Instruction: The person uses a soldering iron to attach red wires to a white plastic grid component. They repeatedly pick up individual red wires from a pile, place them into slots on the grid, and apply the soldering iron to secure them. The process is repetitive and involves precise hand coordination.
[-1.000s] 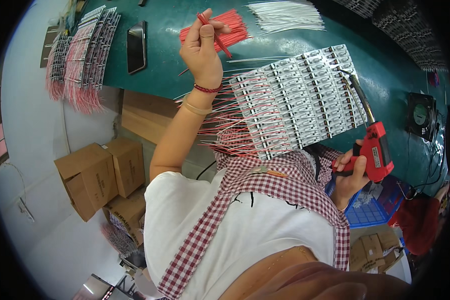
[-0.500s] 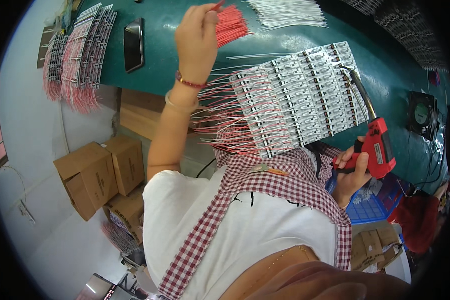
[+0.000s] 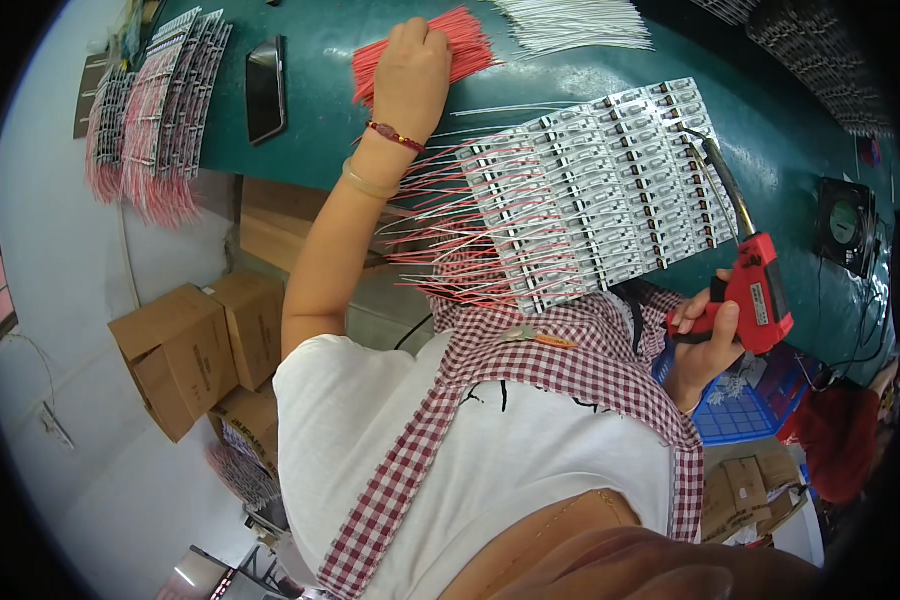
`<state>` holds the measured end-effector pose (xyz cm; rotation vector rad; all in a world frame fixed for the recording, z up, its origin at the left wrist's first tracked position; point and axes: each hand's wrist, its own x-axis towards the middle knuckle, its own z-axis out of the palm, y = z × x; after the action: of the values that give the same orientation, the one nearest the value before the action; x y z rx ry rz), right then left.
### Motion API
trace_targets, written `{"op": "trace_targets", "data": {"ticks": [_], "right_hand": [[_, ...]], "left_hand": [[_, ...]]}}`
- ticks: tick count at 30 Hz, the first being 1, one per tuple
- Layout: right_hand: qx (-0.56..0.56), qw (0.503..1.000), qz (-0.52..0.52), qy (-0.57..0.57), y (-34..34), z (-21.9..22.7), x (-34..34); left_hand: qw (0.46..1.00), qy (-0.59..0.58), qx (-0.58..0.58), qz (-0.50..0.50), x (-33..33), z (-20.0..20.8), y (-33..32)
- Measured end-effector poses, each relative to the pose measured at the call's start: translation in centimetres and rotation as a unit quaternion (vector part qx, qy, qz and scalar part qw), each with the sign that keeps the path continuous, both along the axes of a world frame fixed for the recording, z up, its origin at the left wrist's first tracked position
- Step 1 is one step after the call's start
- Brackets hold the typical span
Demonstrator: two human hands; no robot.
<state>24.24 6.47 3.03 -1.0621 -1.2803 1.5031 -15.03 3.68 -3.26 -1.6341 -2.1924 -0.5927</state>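
Observation:
My left hand [image 3: 410, 75] rests on a pile of red wires [image 3: 465, 45] on the green table, its fingers bent and closed down onto them; the fingertips are partly hidden. In my right hand [image 3: 705, 335] is a red and black soldering gun [image 3: 757, 290], gripped by its handle. Its long metal tip reaches up over the right part of a panel of small circuit boards [image 3: 600, 195]. Red and white wires [image 3: 450, 240] stick out from the panel's left side. The panel lies tilted at the table's near edge, partly over my checked apron [image 3: 490, 340].
Behind the panel lies a bundle of white wires [image 3: 580, 25]. A phone [image 3: 266, 90] and wired panels [image 3: 170, 100] are at the left. To the right are a black device [image 3: 845, 228] with cables and a blue basket [image 3: 735, 415]. Cardboard boxes [image 3: 180, 350] stand lower left.
My left hand has come down and slightly right onto the red wires, from above their left end. The right hand, soldering gun and panel have barely moved.

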Motion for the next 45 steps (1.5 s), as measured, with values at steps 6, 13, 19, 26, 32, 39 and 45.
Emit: {"op": "trace_targets", "data": {"ticks": [6,13,19,26,32,39,45], "right_hand": [[0.004,1.0,-0.008,-0.007,0.0,0.2,-0.3],[0.003,1.0,-0.009,-0.005,-0.1,0.1,-0.1],[-0.009,1.0,-0.003,0.008,0.0,0.1,0.0],[-0.004,1.0,-0.006,0.002,0.0,0.1,0.0],[-0.019,1.0,-0.007,0.012,0.2,0.4,-0.4],[-0.018,1.0,-0.01,0.015,-0.2,0.3,0.0],[-0.022,1.0,-0.002,0.004,-0.1,0.1,0.1]], "left_hand": [[1.0,0.004,-0.015,-0.021,-0.2,0.3,-0.1],[0.999,0.025,-0.013,-0.017,-0.3,0.1,0.0],[0.999,0.02,-0.023,-0.011,-0.4,0.4,-0.3],[0.996,-0.06,0.051,-0.035,0.1,5.2,-0.8],[0.76,-0.579,0.23,-0.184,3.0,5.7,0.2],[0.752,-0.581,0.263,-0.166,5.4,2.3,0.9],[0.781,-0.543,0.254,-0.177,6.4,2.2,1.1]]}}
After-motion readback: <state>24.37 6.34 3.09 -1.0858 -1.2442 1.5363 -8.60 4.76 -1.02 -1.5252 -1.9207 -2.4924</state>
